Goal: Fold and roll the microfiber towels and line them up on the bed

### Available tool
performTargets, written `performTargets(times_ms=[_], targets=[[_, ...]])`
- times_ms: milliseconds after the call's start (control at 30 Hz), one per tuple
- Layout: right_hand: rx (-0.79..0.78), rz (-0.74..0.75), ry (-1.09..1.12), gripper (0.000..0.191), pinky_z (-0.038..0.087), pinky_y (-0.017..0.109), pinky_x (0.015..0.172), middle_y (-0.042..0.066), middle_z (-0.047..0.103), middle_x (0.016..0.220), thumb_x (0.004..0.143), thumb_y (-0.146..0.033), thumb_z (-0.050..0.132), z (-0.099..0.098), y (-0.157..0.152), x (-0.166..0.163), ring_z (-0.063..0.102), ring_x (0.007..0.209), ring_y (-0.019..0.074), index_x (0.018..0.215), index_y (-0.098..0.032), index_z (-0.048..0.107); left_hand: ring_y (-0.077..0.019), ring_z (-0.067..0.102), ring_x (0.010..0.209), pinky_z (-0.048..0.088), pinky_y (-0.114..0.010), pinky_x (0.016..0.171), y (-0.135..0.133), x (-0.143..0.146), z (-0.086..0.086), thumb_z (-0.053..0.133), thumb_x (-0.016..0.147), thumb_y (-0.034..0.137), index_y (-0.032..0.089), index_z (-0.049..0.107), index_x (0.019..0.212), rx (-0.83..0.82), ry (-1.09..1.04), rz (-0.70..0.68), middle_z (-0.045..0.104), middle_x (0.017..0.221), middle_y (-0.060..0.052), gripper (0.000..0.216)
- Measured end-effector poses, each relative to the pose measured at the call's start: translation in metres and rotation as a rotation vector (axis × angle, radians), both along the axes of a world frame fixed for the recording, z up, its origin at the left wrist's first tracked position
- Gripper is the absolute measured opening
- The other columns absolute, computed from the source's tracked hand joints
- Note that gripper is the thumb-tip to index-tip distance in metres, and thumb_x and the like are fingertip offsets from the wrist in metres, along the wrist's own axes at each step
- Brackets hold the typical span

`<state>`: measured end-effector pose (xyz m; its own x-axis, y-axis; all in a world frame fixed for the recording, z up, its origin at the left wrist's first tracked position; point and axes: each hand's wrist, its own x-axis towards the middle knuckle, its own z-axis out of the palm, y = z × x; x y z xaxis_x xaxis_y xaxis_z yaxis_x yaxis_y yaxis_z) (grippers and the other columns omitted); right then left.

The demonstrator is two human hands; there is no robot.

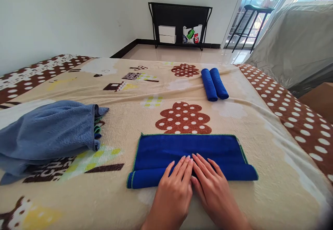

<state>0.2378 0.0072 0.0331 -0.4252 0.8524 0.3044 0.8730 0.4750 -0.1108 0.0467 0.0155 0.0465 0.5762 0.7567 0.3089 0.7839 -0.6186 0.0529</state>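
One patterned blanket (275, 202) takes up most of the view, with one sheeted bulk (299, 39) beyond its right edge. Behind it stand one black rack (171, 17) against the wall and one stool (257, 8) by the glass. On the blanket, to the left, lies one grey-blue cloth (52, 129) in a loose heap; green-edged folds peep from its right end, possibly other cloths beneath, too hidden to count.

One blue cloth (166, 147) with green edging lies in front of the person, its far part spread flat and its near edge turned into a roll. Rolling it up appears to be the step in hand, only partly done. The left hand (174, 188) and right hand (213, 185) rest side by side on the middle of that roll, fingers extended and close together, pointing away, laid over the fabric rather than closed round it. The next move seems to call for even pressure from both hands, pushing forward while keeping the ends level.

Farther off, to the right, two finished-looking blue rolls (208, 85) lie side by side. The rack holds two white boxes (167, 31) and one printed bag (191, 34).
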Motion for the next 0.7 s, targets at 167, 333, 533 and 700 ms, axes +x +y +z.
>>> performTargets(times_ms=[167,333,533,700], targets=[[-0.017,-0.283,-0.029,0.049,0.034,0.042,0.111,0.002,0.044,0.153,0.103,-0.041,0.038,-0.012,0.018,0.041,0.041,0.142,0.0201,0.149,-0.023,0.042,-0.0272,0.045,0.140,0.039,-0.052,0.109,0.023,-0.030,-0.010,0.043,0.101,0.041,0.024,0.037,0.152,-0.045,0.069,0.282,0.043,0.156,-0.006,0.055],[-0.001,-0.387,0.019,0.050,0.030,0.046,0.113,0.005,0.045,0.153,0.104,-0.040,0.031,-0.026,0.014,0.106,0.040,0.143,0.0220,0.151,-0.023,0.038,-0.0270,0.048,0.139,0.032,-0.053,0.113,0.028,-0.085,-0.015,0.042,0.101,0.037,0.026,0.031,0.154,-0.037,0.044,0.368,0.043,0.156,-0.008,0.055],[0.120,-0.225,0.115,0.040,0.029,0.047,0.109,0.005,0.059,0.139,0.095,-0.030,0.047,-0.016,-0.030,0.134,0.054,0.130,0.0264,0.135,-0.031,0.054,-0.0241,0.058,0.128,0.036,-0.042,0.110,-0.011,-0.103,-0.008,0.059,0.091,0.015,0.027,0.048,0.145,0.145,-0.050,0.151,0.057,0.145,-0.009,0.056],[0.130,-0.212,0.095,0.042,0.033,0.041,0.102,0.003,0.067,0.125,0.089,-0.025,0.052,-0.028,-0.043,0.141,0.063,0.114,0.0234,0.131,-0.030,0.056,-0.0230,0.062,0.120,0.039,-0.040,0.108,-0.034,-0.109,-0.023,0.058,0.086,0.008,0.022,0.051,0.142,0.127,-0.091,0.148,0.066,0.131,-0.009,0.058]])
